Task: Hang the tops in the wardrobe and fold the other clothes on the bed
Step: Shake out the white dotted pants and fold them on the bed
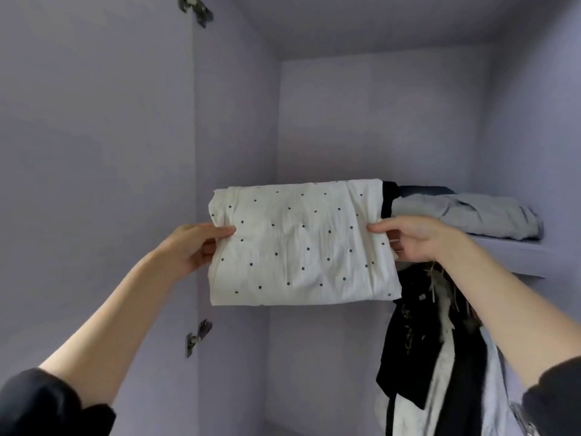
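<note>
At the wardrobe shelf (515, 256): folded dotted garment (301, 243) is being stowed.
Fingers: left hand (196, 247) and right hand (415, 237) pinch its edges.
Progress: tops (440, 357) are hung; remainder unseen.

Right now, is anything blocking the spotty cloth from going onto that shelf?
Partly. The folded spotted garment is held by the left hand and right hand. Folded grey clothes fill the shelf's right side; the left is hidden behind it.
</note>
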{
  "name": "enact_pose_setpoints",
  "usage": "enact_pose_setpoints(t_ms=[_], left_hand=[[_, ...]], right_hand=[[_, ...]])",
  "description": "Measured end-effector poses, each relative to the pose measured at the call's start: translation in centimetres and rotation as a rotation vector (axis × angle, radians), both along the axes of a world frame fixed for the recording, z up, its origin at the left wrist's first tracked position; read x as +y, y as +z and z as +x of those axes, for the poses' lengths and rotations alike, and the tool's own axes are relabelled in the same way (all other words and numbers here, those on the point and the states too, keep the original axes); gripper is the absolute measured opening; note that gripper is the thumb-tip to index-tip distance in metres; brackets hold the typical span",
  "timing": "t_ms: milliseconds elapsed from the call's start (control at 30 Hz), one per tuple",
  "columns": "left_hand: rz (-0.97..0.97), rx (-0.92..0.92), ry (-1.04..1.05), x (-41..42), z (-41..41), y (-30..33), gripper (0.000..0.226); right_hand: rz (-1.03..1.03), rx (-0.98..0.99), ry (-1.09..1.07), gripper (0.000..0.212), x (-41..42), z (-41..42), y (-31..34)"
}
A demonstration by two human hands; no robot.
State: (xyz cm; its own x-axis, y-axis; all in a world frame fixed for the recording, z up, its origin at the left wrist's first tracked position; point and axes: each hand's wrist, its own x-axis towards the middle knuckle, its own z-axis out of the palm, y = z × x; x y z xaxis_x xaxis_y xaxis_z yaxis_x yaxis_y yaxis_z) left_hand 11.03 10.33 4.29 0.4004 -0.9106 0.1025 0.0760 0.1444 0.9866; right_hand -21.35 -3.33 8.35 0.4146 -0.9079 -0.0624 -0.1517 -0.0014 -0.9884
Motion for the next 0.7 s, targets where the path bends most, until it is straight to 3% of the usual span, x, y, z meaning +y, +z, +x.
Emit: enact_pose_setpoints(t_ms=[300,633,700], left_hand=[[-0.031,-0.083,0.023,-12.4,7.3,9.0,0.01],[-0.04,-0.045,0.237,-22.2,11.1,11.0,0.011],[-0.015,-0.114,0.294,-24.1,11.4,11.1,0.023]], right_hand=[[-0.083,0.007,-0.085,0.019,-10.6,8.2,7.8],[-0.102,0.063,-0.052,0.01,-22.4,15.6,10.7],[-0.093,0.043,-0.05,0.009,-24.9,16.8,10.7]])
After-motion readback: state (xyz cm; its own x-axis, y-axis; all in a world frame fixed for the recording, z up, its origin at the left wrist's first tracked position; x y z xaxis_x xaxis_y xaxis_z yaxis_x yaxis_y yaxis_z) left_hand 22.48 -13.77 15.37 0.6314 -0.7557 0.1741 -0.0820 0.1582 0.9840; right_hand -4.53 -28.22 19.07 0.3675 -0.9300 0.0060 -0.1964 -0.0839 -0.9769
